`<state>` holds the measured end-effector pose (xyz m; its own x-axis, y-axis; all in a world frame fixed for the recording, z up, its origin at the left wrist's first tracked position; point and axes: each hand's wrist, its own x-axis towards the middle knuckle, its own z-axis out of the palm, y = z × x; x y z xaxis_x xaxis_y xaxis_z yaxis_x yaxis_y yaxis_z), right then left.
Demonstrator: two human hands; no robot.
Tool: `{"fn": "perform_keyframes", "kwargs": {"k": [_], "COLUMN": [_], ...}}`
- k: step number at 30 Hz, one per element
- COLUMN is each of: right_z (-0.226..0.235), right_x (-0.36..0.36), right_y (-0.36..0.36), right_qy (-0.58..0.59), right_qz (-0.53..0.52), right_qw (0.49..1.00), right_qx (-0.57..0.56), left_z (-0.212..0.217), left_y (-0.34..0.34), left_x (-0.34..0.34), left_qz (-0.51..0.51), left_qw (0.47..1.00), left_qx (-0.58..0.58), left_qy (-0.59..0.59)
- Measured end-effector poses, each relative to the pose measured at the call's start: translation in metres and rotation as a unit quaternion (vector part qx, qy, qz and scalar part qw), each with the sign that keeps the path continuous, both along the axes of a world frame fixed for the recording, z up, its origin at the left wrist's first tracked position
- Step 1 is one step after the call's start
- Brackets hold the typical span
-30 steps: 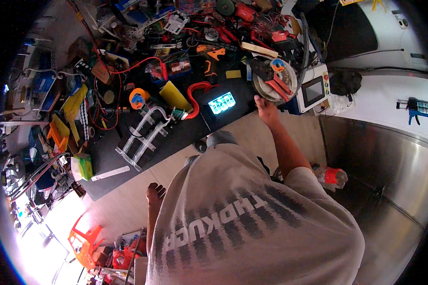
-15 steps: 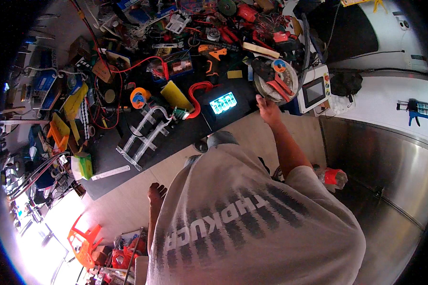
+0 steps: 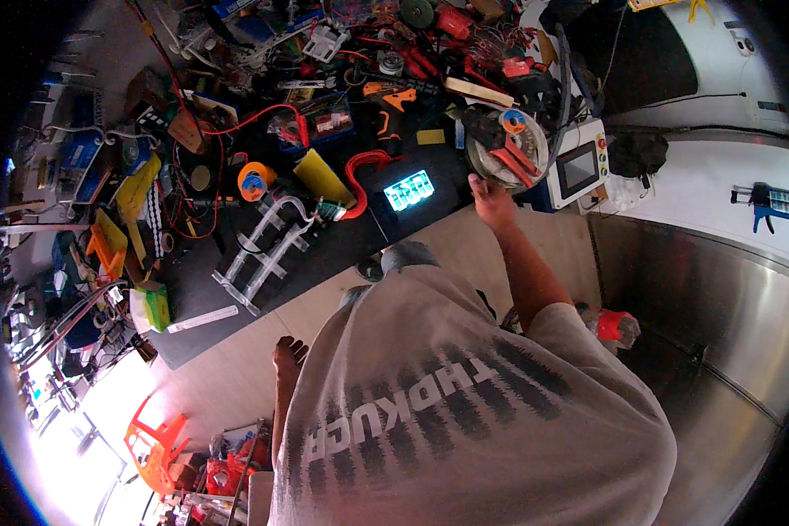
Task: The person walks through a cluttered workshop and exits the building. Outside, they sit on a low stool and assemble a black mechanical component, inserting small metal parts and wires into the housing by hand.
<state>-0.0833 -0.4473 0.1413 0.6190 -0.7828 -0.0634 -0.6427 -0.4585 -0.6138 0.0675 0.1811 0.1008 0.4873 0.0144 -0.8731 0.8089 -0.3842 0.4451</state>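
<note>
My left hand (image 3: 290,355) hangs beside my shirt, off the front edge of the bench. Its fingers are loosely bent and slightly apart, with nothing seen in them. At the bench edge, my right hand (image 3: 494,203) rests by the near rim of a round dish (image 3: 479,164), thumb stretched out. Its other fingers partly hide against the rim, and no held thing shows. Red-handled pliers (image 3: 515,161) and a small orange-and-blue spool (image 3: 512,121) lie in the dish. Left of that hand, a lit display (image 3: 408,190) lies on the dark bench.
On the bench (image 3: 197,279) stand a clear plastic frame (image 3: 261,252) with a cable, an orange-and-blue reel (image 3: 255,181) and a cordless drill (image 3: 389,110). Tools and wires crowd the back. A screened control box (image 3: 579,170) stands right; an orange chair (image 3: 153,447) is lower left.
The view has shifted very slightly. Both hands and the things on the bench keep their places.
</note>
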Motion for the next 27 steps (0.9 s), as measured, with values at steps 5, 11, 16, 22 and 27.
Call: {"fn": "perform_keyframes", "kwargs": {"k": [5, 11, 16, 22, 27], "right_z": [-0.008, -0.056, -0.054, -0.051, -0.043], "right_x": [-0.005, -0.027, -0.019, -0.011, -0.021], "right_y": [-0.001, -0.021, -0.024, -0.026, -0.045], "right_qy": [-0.002, -0.018, 0.009, 0.002, 0.059], "right_qz": [0.045, 0.161, 0.204, 0.044, 0.300], "right_qw": [0.994, 0.958, 0.912, 0.992, 0.886], "right_qx": [-0.099, -0.236, -0.355, -0.121, -0.348], "left_z": [0.000, -0.004, -0.016, 0.009, 0.020], "left_y": [-0.002, -0.003, 0.004, -0.026, -0.015], "left_x": [-0.001, -0.002, -0.006, 0.004, -0.003], "left_qz": [0.000, -0.002, -0.002, 0.140, 0.265], "left_qw": [1.000, 1.000, 1.000, 0.989, 0.962], "left_qx": [-0.002, -0.005, -0.014, -0.006, -0.003], "left_qy": [0.003, 0.003, -0.012, 0.043, 0.061]}}
